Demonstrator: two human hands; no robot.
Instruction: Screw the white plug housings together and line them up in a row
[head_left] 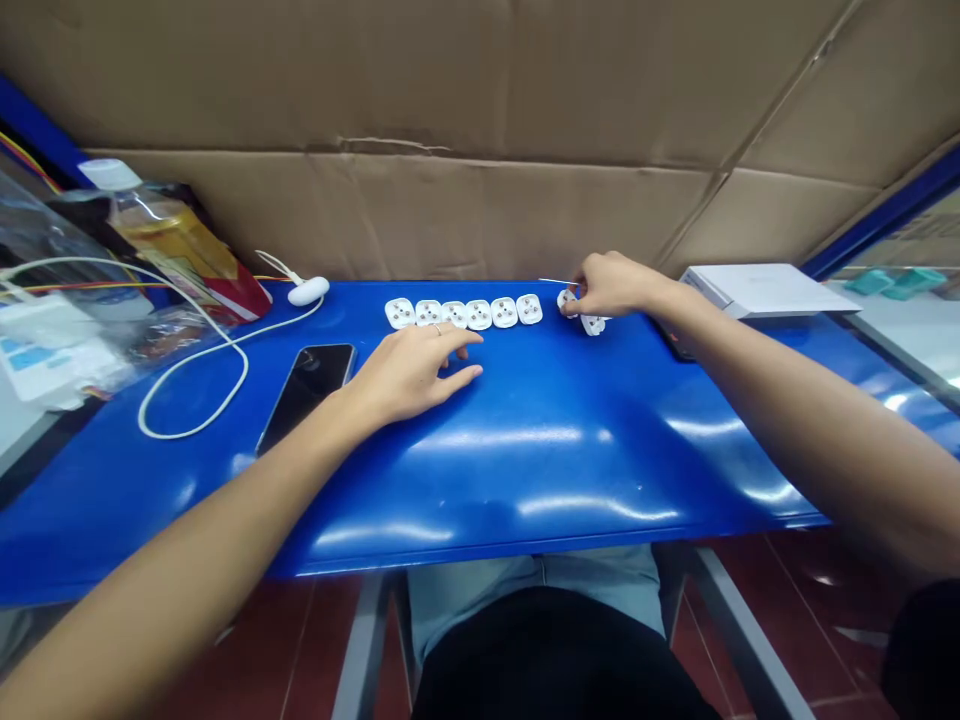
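Several white rounded-square plastic pieces with small metal contacts, like socket parts, form a row (504, 312) near the back of the blue table (517, 400). My left hand (412, 370) rests just in front of the row's left half, fingers spread and holding nothing. To the right of the row, my right hand (611, 285) has its thumb and fingers closed on a white plastic piece (566, 301). A second such piece (593, 325) lies under that hand, partly covered by it.
Left of my hand lie a black phone (306, 390), a white cable (238, 345) with a round white device (308, 291), and a drink bottle (165, 225). A white box (772, 288) is at the back right, beside a dark object (673, 338). Cardboard (480, 215) walls the back.
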